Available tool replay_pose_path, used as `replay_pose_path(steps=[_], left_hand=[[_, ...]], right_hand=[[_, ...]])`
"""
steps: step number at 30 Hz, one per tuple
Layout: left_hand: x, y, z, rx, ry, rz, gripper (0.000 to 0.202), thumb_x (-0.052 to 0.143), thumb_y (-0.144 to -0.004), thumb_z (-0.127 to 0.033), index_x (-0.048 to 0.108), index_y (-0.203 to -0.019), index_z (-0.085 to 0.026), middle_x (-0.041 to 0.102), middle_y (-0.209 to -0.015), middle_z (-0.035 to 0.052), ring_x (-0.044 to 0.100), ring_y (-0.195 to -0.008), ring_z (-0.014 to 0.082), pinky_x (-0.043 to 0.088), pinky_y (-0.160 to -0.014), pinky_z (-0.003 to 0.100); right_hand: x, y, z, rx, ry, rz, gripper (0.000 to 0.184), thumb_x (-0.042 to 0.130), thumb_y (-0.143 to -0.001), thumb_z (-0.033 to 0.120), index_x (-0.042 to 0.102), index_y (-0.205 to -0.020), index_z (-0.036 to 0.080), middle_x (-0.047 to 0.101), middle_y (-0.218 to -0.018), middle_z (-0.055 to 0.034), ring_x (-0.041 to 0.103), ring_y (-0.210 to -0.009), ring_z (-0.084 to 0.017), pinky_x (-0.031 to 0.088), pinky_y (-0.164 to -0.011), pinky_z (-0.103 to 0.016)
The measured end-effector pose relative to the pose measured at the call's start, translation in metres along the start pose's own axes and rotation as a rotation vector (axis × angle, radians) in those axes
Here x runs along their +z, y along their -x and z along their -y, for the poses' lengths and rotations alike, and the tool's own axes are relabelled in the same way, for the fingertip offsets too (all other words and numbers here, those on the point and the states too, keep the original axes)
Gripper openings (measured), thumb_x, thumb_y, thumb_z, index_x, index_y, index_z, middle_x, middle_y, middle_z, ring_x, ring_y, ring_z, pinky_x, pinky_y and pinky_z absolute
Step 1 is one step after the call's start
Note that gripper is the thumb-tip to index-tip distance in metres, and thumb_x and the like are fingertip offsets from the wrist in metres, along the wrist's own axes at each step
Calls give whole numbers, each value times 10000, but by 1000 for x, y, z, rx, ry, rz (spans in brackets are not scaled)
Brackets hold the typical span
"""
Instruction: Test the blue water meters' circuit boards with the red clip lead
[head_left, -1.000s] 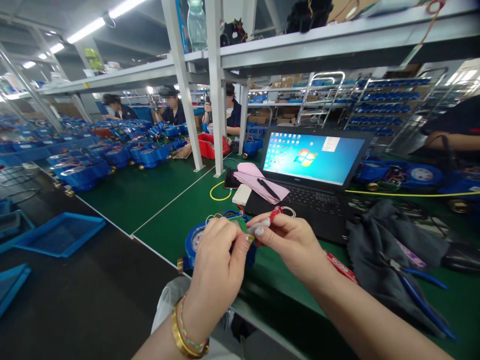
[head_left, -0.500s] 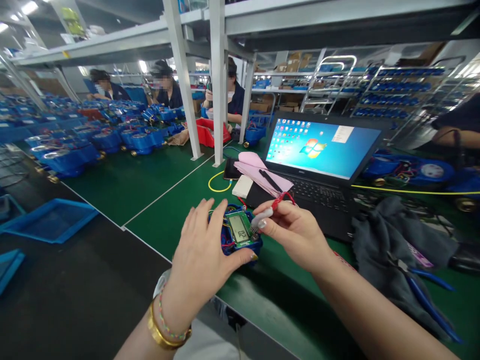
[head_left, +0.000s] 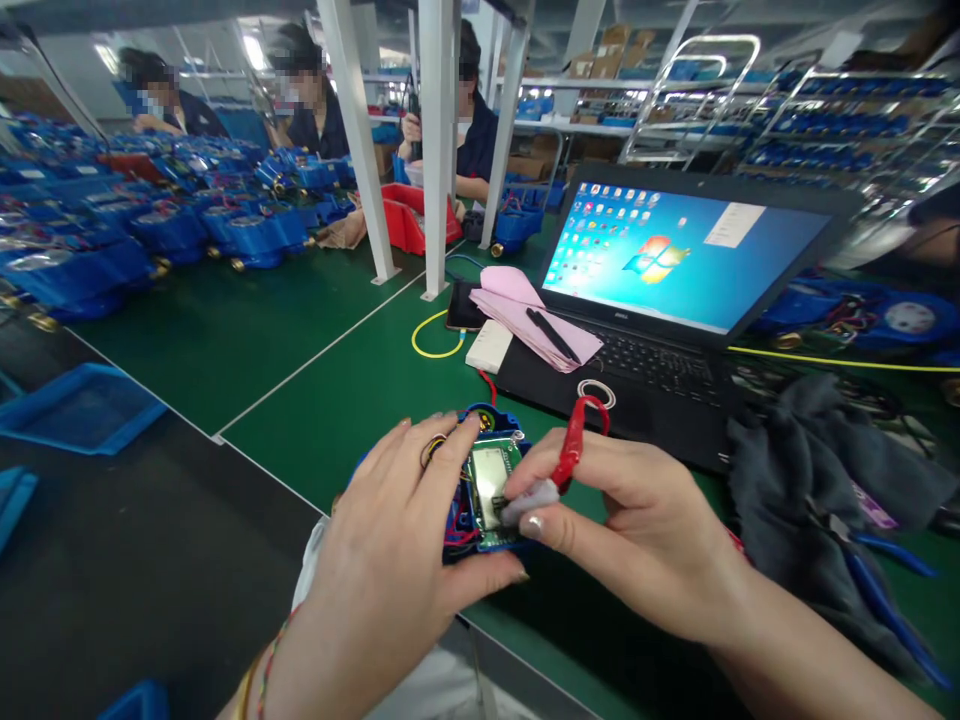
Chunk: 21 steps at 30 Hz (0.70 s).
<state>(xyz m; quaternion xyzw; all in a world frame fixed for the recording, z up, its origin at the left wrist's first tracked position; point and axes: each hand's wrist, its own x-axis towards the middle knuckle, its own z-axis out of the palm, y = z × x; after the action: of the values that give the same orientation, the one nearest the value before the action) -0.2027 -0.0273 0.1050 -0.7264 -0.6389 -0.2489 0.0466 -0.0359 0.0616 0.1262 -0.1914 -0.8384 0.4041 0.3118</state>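
A blue water meter (head_left: 480,505) lies opened at the near edge of the green table (head_left: 315,380), showing a green circuit board with a small display (head_left: 492,487). My left hand (head_left: 394,540) cups the meter from the left, thumb under its near side and fingers over its top. My right hand (head_left: 637,525) pinches a grey connector (head_left: 531,500) on red wires (head_left: 574,445) and presses it against the board's right edge.
An open laptop (head_left: 675,290) stands behind the meter with pink papers and a pen (head_left: 536,325) on its left. A dark cloth and blue-handled pliers (head_left: 870,560) lie at right. Several blue meters (head_left: 172,235) fill the far left; three seated workers are behind. A blue tray (head_left: 75,405) sits lower left.
My hands came down from holding the connector in the air. The left hand went onto the meter and gripped it, and the right hand brought the connector down onto the circuit board.
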Motion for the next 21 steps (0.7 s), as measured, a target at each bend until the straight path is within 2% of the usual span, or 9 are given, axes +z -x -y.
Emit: replay_pose_path(steps=[3,12,21], left_hand=[[1,-1,-1,-24,-11,3,943,817,-563,-498,394,-1319,-125,561,-1230,160,532,-1127,337,501,-918,522],[2,-2,-1,4,-22,-26,877,816,-547,-523,463,-1242,-123,587,-1202,162,569,-1091,328,503,-923,508],[3,-3,0,4,2,-22,770,734,-649,-556,465,-1237,-138,594,-1205,155,574,-1101,314,487,-949,483]], right_hand=[[1,0,2,4,0,25,116,638,-808,83,654,-858,186,658,-790,19,612,-700,-103,470,-656,-188],[0,-1,3,-18,4,68,103,633,-830,94,647,-886,180,649,-811,28,611,-732,-77,472,-682,-148],[-1,-1,3,-27,41,73,130,628,-826,91,651,-900,196,667,-814,4,628,-741,-118,502,-675,-188]])
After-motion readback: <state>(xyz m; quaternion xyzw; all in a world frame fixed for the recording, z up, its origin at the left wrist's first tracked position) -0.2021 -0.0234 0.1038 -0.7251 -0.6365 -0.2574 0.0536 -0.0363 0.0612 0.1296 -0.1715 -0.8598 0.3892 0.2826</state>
